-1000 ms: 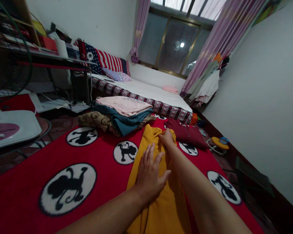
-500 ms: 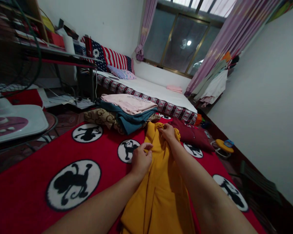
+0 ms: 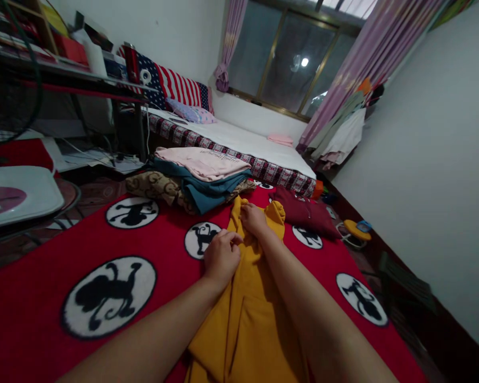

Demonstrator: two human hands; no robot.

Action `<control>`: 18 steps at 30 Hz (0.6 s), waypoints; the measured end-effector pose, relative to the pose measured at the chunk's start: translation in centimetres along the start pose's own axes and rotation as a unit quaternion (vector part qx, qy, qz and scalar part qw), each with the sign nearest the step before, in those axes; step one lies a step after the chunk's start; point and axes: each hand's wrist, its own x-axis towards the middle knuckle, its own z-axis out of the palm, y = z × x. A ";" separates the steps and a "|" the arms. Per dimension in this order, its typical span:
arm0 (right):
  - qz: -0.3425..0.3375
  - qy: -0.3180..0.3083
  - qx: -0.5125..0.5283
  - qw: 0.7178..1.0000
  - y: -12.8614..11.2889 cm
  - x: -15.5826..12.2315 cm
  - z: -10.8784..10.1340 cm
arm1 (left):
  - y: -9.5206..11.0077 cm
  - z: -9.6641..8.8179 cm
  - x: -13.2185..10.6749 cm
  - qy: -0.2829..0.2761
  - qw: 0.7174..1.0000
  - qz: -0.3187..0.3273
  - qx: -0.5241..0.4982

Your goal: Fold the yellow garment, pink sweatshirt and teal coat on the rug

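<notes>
A mustard-yellow sweatshirt lies lengthwise in front of me, with folds and a pocket-like seam on its lower part. My right hand is closed on the fabric near its far end, fingertips partly hidden in the cloth. Lower down, at the left edge of the sweatshirt, my left hand has its fingers curled together on the cloth. Beneath is a red blanket with white circles and black monkey figures. Beyond my hands, a pile holds a pink folded garment above a teal one.
A maroon folded garment lies right of the sweatshirt. Brown patterned cloth is under the pile. Behind stands a bed below a window. A desk is at left, a yellow stool at right.
My right hand has shifted slightly left across the sweatshirt's far end, where the fabric now spreads to its right. My left hand stays at the left edge. The view has turned slightly.
</notes>
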 end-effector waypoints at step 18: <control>-0.018 0.125 0.130 0.983 1.6 -19.3 -6.4 | 0.9 -0.7 -1.3 -0.001 0.984 0.158 0.083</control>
